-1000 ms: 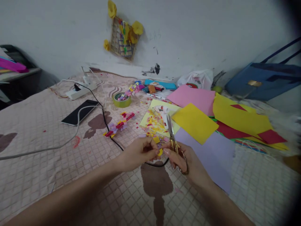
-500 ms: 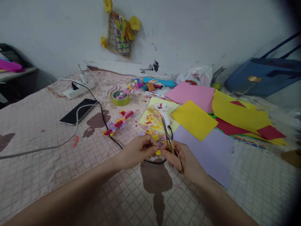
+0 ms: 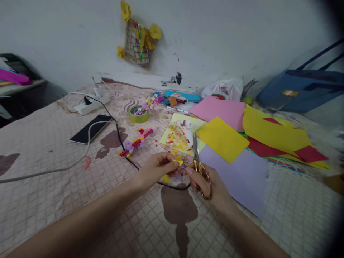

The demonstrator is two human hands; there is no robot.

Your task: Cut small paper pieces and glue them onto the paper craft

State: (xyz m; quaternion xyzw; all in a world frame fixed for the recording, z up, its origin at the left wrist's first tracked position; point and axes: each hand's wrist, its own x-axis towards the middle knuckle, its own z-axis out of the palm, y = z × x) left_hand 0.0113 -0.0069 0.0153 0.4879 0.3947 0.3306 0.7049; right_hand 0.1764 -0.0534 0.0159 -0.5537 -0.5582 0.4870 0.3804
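Between the thumb and fingers of my left hand [image 3: 158, 167] is a small piece of yellow paper [image 3: 178, 161]. My right hand [image 3: 208, 182] is wrapped round gold-handled scissors [image 3: 197, 161], their blades pointing up and away from me. The scissors are apart from the yellow piece. Beyond my hands, yellow and pink paper scraps [image 3: 177, 138] lie on a pale yellow sheet [image 3: 166, 134]. A white glue gun [image 3: 188, 134] rests on that sheet, partly behind the scissors. To the left lies a red stick with paper flowers [image 3: 137, 142].
A black cable [image 3: 131, 164] runs under my left forearm. Left are a dark phone [image 3: 91, 129] and a white power strip [image 3: 91, 105]. Green tape [image 3: 139, 116] stands farther back. Right lie yellow [image 3: 223, 139], lilac [image 3: 247, 182] and pink sheets [image 3: 220, 111]; a blue bag [image 3: 303, 89] leans behind.
My hands have moved apart. The yellow piece is now clear in my left fingers, and the scissors have shifted right and turned more upright.
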